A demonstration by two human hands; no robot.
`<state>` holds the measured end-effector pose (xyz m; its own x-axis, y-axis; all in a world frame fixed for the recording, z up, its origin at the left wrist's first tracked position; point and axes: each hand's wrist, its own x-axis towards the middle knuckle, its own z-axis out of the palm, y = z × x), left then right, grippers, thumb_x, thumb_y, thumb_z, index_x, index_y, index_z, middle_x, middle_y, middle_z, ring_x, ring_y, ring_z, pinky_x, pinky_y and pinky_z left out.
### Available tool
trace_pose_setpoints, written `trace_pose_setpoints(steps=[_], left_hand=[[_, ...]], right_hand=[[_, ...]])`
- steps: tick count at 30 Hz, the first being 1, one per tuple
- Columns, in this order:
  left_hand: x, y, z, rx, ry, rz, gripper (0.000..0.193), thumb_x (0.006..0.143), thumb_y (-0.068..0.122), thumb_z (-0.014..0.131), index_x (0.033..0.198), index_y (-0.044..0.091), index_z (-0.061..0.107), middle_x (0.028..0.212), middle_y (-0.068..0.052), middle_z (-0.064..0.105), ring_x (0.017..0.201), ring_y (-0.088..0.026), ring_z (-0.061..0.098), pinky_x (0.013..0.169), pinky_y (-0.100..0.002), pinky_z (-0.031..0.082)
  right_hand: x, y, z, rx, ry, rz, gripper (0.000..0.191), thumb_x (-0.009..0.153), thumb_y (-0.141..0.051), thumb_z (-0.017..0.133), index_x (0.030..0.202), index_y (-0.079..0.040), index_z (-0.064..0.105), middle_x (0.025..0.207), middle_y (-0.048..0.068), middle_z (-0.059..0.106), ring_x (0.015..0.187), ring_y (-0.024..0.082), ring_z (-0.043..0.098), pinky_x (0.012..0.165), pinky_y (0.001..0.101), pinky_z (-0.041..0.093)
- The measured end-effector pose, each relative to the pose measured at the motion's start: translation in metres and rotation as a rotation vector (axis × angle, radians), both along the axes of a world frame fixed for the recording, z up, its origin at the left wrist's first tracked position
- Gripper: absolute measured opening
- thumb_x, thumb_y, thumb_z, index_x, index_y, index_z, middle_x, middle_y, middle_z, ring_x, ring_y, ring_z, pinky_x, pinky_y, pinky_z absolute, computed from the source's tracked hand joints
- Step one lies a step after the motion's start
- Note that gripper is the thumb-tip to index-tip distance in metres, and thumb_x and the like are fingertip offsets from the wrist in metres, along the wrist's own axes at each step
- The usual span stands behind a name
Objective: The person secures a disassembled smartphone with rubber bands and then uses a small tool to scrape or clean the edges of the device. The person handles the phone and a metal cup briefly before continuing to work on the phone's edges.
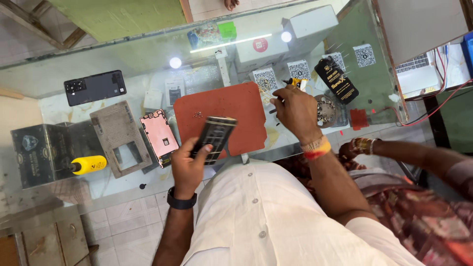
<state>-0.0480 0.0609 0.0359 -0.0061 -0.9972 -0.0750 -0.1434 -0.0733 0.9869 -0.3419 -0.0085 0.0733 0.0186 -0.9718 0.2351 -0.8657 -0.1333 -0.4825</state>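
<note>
Fingers [203, 148] of left hand [187, 165] wrap the phone [213, 138], held tilted above the mat [231, 106] for access; right hand [295, 111] pinches a small tool [294, 83] over the bench [98, 59], screws [197, 115] parked on mat

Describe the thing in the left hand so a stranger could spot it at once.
Start at the rust-red rectangular mat on the glass counter. Over its near edge the left hand holds a dark opened phone body, tilted. Unlike the pink-backed phone panel lying left, it is off the counter.
</note>
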Motion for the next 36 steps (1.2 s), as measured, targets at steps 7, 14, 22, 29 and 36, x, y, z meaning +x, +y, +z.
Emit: trace_pose_setpoints(steps=[7, 14, 22, 29, 36], left_hand=[[-0.003, -0.007, -0.021, 0.065, 0.645, 0.163, 0.015, 0.096, 0.0, 0.071, 0.11, -0.004, 0.07, 0.1, -0.004, 0.073, 0.088, -0.009, 0.064, 0.081, -0.024, 0.053], [-0.004, -0.023, -0.013, 0.246, 1.011, 0.032, 0.016, 0.099, 0.004, 0.064, 0.113, -0.002, 0.068, 0.101, -0.008, 0.074, 0.087, -0.017, 0.072, 0.077, -0.033, 0.06], [-0.022, -0.048, -0.019, 0.272, 1.16, -0.215, 0.017, 0.105, 0.008, 0.066, 0.12, 0.0, 0.068, 0.11, -0.007, 0.074, 0.096, -0.015, 0.072, 0.086, -0.032, 0.06], [-0.031, -0.046, -0.027, 0.34, 1.159, -0.329, 0.026, 0.103, 0.012, 0.069, 0.125, -0.001, 0.067, 0.116, -0.012, 0.074, 0.103, -0.019, 0.073, 0.089, -0.036, 0.061], [-0.024, -0.044, -0.022, 0.334, 1.254, -0.495, 0.036, 0.097, 0.016, 0.071, 0.13, 0.001, 0.065, 0.12, -0.014, 0.074, 0.101, -0.021, 0.074, 0.084, -0.037, 0.062]], right_hand=[[-0.002, -0.021, -0.035, 0.108, 0.197, -0.109, 0.012, 0.09, -0.02, 0.071, 0.086, -0.01, 0.075, 0.094, 0.006, 0.073, 0.079, 0.033, 0.071, 0.067, 0.0467, 0.055], [0.001, -0.012, -0.014, -0.01, 0.071, -0.094, 0.013, 0.09, -0.017, 0.074, 0.089, -0.005, 0.068, 0.084, 0.013, 0.072, 0.074, 0.033, 0.07, 0.066, 0.0445, 0.054], [0.049, 0.028, 0.034, 0.01, -0.502, 0.281, 0.015, 0.086, 0.001, 0.074, 0.099, -0.001, 0.07, 0.09, 0.01, 0.072, 0.078, 0.024, 0.072, 0.069, 0.0348, 0.057], [0.059, 0.04, 0.04, -0.052, -0.341, 0.323, 0.018, 0.087, 0.002, 0.074, 0.102, -0.003, 0.066, 0.092, 0.009, 0.074, 0.082, 0.025, 0.071, 0.073, 0.0352, 0.055], [0.057, 0.032, 0.0, 0.394, -0.925, 0.367, 0.008, 0.095, 0.002, 0.061, 0.098, -0.001, 0.068, 0.099, 0.008, 0.067, 0.098, 0.02, 0.063, 0.093, 0.0337, 0.051]])
